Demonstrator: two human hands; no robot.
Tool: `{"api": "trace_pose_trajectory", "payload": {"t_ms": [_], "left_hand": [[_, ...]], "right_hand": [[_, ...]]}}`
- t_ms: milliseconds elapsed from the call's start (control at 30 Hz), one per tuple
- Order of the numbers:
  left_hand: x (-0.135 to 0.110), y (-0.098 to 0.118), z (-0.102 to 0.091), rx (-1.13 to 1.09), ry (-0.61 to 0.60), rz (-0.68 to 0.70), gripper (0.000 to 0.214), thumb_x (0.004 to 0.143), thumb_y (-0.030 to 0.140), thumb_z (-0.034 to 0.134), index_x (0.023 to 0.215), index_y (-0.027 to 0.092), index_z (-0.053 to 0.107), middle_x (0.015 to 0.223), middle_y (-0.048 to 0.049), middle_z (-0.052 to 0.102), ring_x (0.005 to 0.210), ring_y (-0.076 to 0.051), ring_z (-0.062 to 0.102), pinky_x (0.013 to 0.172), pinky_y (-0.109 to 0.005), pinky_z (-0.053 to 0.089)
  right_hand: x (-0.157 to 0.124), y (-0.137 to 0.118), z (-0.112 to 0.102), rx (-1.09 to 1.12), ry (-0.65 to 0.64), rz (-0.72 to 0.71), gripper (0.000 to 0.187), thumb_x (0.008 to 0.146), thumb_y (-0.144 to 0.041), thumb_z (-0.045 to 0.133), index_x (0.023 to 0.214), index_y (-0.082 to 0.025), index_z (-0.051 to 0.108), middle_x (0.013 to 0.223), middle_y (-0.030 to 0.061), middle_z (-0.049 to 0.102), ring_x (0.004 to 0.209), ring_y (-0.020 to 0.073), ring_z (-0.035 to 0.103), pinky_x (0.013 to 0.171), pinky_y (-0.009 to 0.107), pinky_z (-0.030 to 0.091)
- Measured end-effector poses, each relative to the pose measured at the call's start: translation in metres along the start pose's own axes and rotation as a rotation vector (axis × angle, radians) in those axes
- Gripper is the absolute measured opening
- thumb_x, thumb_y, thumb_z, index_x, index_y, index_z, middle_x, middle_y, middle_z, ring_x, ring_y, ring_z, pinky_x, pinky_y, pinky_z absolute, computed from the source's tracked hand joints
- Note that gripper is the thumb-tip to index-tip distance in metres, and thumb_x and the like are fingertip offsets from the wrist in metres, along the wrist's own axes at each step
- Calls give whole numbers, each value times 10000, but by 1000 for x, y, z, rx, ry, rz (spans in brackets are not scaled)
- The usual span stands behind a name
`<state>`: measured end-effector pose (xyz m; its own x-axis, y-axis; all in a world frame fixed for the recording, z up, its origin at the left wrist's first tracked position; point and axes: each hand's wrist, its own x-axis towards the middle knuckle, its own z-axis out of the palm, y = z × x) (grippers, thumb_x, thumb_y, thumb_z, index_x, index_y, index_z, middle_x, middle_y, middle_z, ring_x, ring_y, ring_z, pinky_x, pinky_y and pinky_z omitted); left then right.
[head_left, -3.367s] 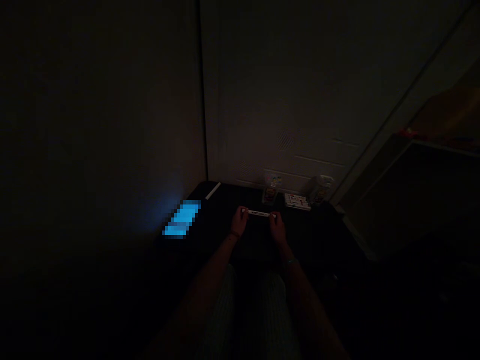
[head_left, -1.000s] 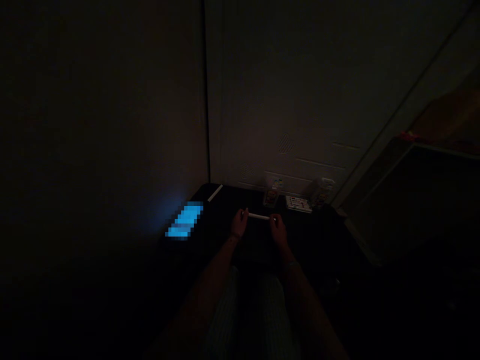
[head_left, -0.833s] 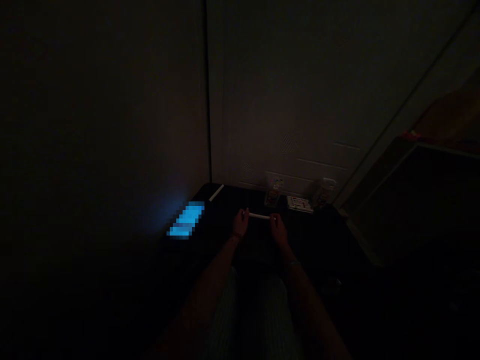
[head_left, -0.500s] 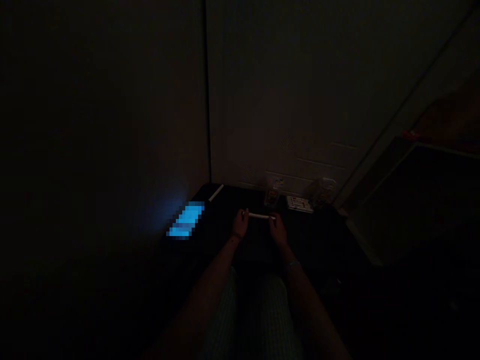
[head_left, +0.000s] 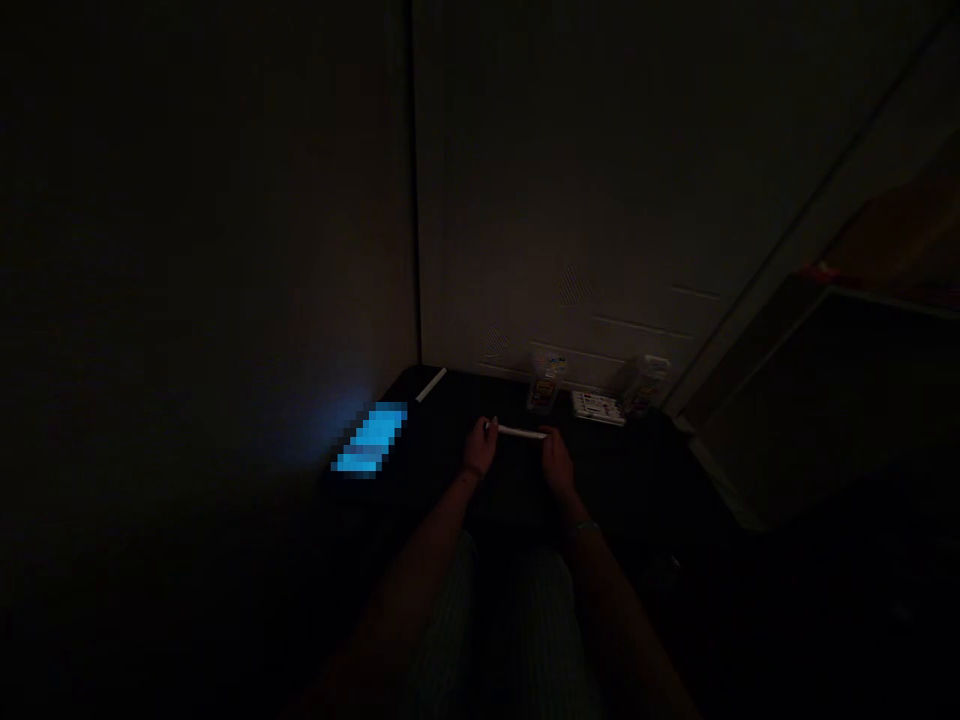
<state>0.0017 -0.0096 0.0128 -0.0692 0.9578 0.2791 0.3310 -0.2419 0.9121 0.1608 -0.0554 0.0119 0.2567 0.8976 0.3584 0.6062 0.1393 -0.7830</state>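
Currently | hands, left (head_left: 481, 449) and right (head_left: 557, 462): grasping white stick (head_left: 519, 432) between them | glowing blue panel (head_left: 373, 438) leftward

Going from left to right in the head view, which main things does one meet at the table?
Glowing blue rectangle, loose white stick, left hand, held white stick, right hand, flat white pack, rightmost container.

Screen (head_left: 370, 439) left of the held stick (head_left: 519, 432), pack (head_left: 598, 407) between 2 containers (head_left: 546, 390) behind.
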Motion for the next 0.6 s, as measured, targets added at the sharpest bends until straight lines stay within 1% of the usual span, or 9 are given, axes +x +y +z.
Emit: {"api": "trace_pose_trajectory", "payload": {"t_ms": [100,233,300,467,600], "left_hand": [[0,0,0,-3,8,8,298,790,445,337,722,180,456,552,49,442,507,-73,404,510,-199,297],[1,-3,1,13,-1,19,294,788,451,344,751,183,459,580,43,463,516,-74,415,514,-201,298],[2,-5,2,15,-2,19,296,788,456,340,761,185,458,566,47,447,502,-73,402,502,-200,289],[2,-8,3,-6,-12,30,296,792,452,331,761,186,455,550,51,432,496,-69,395,500,-195,284],[2,-8,3,-28,-26,30,271,794,428,339,754,185,454,556,50,441,506,-67,400,506,-192,290]], "right_hand": [[0,-1,1,-4,0,-3,328,823,-390,304,1062,-239,469,1037,10,532,929,130,499,810,254,369],[-1,-3,2,-11,15,-2,381,764,-446,416,1083,-241,450,1069,14,514,934,140,494,803,252,375],[-2,-2,2,-9,11,-2,368,775,-437,400,1082,-240,451,1066,14,514,934,138,493,805,251,373],[-1,1,0,9,1,2,333,839,-354,250,1056,-236,473,1044,13,525,933,132,492,812,256,362],[1,3,0,19,2,-17,332,843,-332,227,1029,-241,487,1015,11,535,916,134,494,802,259,364]]}}
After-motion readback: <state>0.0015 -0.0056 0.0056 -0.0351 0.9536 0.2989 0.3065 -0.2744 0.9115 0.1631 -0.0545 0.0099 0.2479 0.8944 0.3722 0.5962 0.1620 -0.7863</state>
